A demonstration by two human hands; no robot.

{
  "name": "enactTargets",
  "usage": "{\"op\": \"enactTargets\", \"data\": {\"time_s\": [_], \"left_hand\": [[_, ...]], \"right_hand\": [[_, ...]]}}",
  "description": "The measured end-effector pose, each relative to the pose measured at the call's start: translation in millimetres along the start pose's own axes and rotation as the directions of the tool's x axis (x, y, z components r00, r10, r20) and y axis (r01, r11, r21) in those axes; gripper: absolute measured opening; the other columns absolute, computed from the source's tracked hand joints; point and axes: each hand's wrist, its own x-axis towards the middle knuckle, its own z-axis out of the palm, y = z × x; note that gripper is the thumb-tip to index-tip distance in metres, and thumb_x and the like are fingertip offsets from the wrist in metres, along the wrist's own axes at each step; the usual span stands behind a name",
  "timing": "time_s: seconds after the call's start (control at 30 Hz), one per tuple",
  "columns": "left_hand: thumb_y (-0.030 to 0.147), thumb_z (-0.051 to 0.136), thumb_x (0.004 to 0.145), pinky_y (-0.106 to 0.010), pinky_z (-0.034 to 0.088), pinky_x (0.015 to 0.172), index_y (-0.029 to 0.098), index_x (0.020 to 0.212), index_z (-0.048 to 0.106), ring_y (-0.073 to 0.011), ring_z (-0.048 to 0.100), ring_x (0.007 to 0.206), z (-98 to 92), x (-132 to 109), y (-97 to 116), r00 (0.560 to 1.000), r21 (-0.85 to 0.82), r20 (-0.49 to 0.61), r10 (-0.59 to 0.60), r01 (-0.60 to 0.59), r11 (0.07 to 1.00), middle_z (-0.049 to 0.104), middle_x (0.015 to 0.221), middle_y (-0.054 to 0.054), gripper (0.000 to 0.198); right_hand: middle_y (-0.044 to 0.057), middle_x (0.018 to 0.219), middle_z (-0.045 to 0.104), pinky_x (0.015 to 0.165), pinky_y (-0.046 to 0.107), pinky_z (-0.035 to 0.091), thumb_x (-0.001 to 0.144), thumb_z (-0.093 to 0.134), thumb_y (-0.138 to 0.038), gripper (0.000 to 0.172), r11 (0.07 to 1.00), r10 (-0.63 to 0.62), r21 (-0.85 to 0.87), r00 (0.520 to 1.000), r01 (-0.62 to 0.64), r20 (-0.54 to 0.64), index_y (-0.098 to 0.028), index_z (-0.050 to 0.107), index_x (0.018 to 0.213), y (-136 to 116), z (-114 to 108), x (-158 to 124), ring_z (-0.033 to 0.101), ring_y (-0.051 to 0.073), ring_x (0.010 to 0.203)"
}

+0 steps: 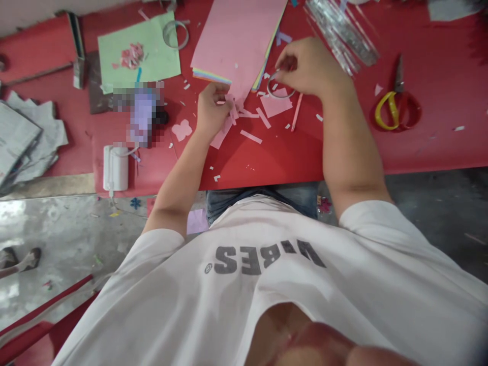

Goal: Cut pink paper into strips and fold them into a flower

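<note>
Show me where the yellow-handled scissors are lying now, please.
In the head view, the yellow-handled scissors lie on the red table, to the right of the person's right hand and the shiny strips.

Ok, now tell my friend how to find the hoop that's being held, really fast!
On the red table, find the big stack of pink paper. Right by it, the person's right hand pinches a thin silvery hoop. Another hoop lies on the green sheet, but only this one is in a hand.
</note>
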Motion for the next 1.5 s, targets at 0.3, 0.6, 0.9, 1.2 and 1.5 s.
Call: {"op": "enactTargets", "data": {"time_s": [0.3,0.6,0.9,1.2,1.5], "left_hand": [[0.027,0.092,0.076,-0.047,0.062,0.111,0.026,0.108,0.074,-0.0247,0.071,0.112,-0.9,-4,6,0.995,0.134,-0.055,0.079,-0.071,0.988,0.078,0.102,-0.002,0.037],[0.045,0.091,0.086,-0.045,0.059,0.122,0.028,0.114,0.082,-0.0307,0.075,0.134,1.4,-17,25,0.964,0.16,-0.099,0.247,-0.23,0.96,0.081,0.123,-0.007,0.035],[0.07,0.102,0.07,-0.048,0.07,0.096,0.031,0.132,0.081,-0.0429,0.077,0.136,26.0,-28,42,0.952,-0.102,0.196,0.235,-0.218,0.971,0.078,0.145,-0.012,0.077],[0.059,0.097,0.079,-0.05,0.067,0.106,0.029,0.135,0.078,-0.0353,0.083,0.12,23.7,-24,20,0.966,-0.139,0.13,0.225,-0.207,0.968,0.081,0.137,-0.014,0.066],[0.055,0.099,0.08,-0.044,0.071,0.097,0.034,0.153,0.073,-0.0307,0.086,0.11,24.1,-18,-7,0.939,-0.12,0.122,0.323,-0.309,0.943,0.083,0.139,-0.012,0.08]], "right_hand": [[0.005,0.099,0.083,0.075,0.037,0.044,0.081,0.1,-0.011,0.03,0.972,0.142,-0.219,0.961,-0.089,0.237,-0.024,0.089,0.105,-14,-11,-9,0.066,0.019,0.082],[0.001,0.078,0.076,0.116,0.066,0.044,0.081,0.094,-0.015,0.025,0.978,0.039,-0.207,0.995,-0.019,0.09,-0.027,0.073,0.073,-5,4,0,0.068,0.027,0.085],[0.007,0.094,0.072,0.108,0.058,0.053,0.105,0.07,-0.044,0.014,0.987,-0.143,-0.084,0.987,0.137,-0.075,-0.03,0.069,0.108,-49,57,-7,0.07,0.034,0.098],[0.006,0.082,0.067,0.107,0.06,0.051,0.105,0.06,-0.039,0.013,0.972,-0.198,-0.142,0.976,0.185,-0.086,-0.03,0.069,0.108,-43,68,-7,0.068,0.035,0.088],[0.007,0.083,0.071,0.103,0.058,0.051,0.104,0.06,-0.031,0.007,0.962,-0.25,-0.134,0.965,0.239,-0.076,-0.03,0.066,0.101,-53,73,-10,0.068,0.035,0.083]]}}
